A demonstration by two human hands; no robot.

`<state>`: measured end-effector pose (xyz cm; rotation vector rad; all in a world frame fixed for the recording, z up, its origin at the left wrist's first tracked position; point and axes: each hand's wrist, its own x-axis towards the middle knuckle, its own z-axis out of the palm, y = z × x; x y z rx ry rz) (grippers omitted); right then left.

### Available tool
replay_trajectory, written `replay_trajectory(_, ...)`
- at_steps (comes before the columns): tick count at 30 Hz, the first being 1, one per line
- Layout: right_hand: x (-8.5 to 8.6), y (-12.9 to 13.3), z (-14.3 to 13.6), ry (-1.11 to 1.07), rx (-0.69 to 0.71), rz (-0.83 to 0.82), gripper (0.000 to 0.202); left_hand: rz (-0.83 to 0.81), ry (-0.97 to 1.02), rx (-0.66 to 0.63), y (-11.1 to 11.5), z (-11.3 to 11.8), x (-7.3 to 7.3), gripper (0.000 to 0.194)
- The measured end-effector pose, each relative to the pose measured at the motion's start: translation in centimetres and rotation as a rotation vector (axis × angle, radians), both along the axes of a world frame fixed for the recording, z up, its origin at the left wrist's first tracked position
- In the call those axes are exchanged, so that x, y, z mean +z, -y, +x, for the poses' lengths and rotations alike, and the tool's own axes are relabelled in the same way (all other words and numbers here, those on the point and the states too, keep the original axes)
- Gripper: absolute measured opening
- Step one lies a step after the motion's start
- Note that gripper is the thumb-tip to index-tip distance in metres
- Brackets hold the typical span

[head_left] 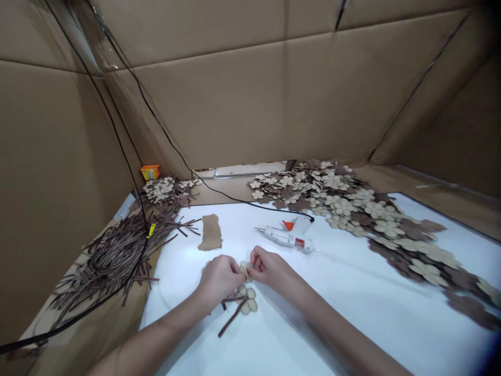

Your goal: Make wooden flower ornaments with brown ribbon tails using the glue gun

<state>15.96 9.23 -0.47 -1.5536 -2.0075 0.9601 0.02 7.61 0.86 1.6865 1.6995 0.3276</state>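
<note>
Both hands meet over the white board (pixel 188 334), pinching a small cream flower (pixel 245 270) between them. My left hand (pixel 219 277) is closed on the flower's left side, and my right hand (pixel 268 267) is closed on its right side. Just below the fingers, another cream flower (pixel 249 304) lies on the board. A dark brown strip (pixel 231 318) crosses it, and further strip ends show beside my left hand. Part of something pale is hidden behind my left hand.
Behind my right hand lies a white glue gun (pixel 287 237) with a black cord (pixel 230 197). A cardboard scrap (pixel 211 232) is beyond my left hand. Brown strips (pixel 117 250) pile at left, felt flowers (pixel 364 209) at right. An orange box (pixel 151 172) stands back left. Cardboard walls (pixel 235 104) enclose the board.
</note>
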Motion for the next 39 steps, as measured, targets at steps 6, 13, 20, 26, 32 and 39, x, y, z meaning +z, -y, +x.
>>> replay_trajectory(6, 0.3, -0.2, 0.3, -0.079, 0.021, -0.063, 0.010, -0.022, -0.035, -0.019, -0.3, -0.2, 0.2, 0.011)
replay_trajectory(13, -0.6, -0.6, 1.0, -0.177, 0.016, -0.119, 0.008, -0.014, -0.055, -0.018, -0.3, -0.1, 0.4, 0.010)
replay_trajectory(20, 0.2, -0.5, 0.5, -0.139, -0.015, -0.147, 0.015, 0.001, -0.058, -0.023, -0.1, 0.0, 1.1, 0.011)
replay_trajectory(26, 1.4, -1.4, 0.1, -0.032, 0.005, -0.242, 0.018, -0.007, -0.045, -0.019, -0.3, -0.2, 0.7, 0.011)
replay_trajectory(32, 3.1, -2.6, -0.6, 0.120, 0.063, -0.425, 0.010, -0.052, -0.035, -0.032, -1.2, -0.3, -0.1, 0.012)
replay_trajectory(39, 3.6, -2.5, -1.0, 0.120, 0.058, -0.539, 0.017, -0.079, -0.027, -0.041, -1.7, -0.3, -0.2, 0.015)
